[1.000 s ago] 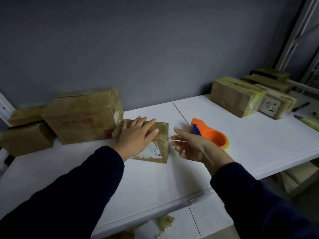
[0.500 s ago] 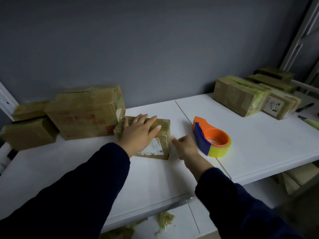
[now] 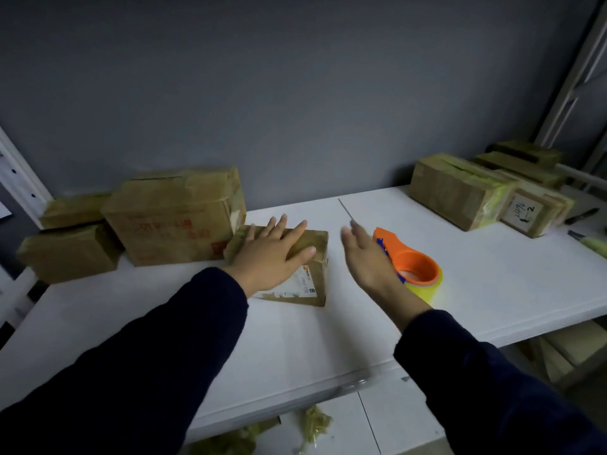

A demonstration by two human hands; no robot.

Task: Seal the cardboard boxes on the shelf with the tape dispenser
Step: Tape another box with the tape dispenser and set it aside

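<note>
A small cardboard box [image 3: 313, 277] with a white label lies on the white shelf [image 3: 492, 290] in the middle. My left hand [image 3: 274, 254] rests flat on its top with the fingers spread. Just right of the box, my right hand [image 3: 364, 257] hovers with straight fingers, holding nothing. Behind and right of that hand sits the orange tape dispenser [image 3: 415, 262] with its yellowish roll, partly hidden by the hand.
A large cardboard box [image 3: 174, 215] stands at the back left with two smaller boxes [image 3: 70, 251] beside it. Taped boxes [image 3: 460, 192] are grouped at the back right, near a marker [image 3: 581, 215]. Crumpled tape scraps [image 3: 315, 425] lie on the lower level.
My right hand lifted off the small box's right side and moved right toward the tape dispenser, its fingers now extended. The left hand has stayed on the box.
</note>
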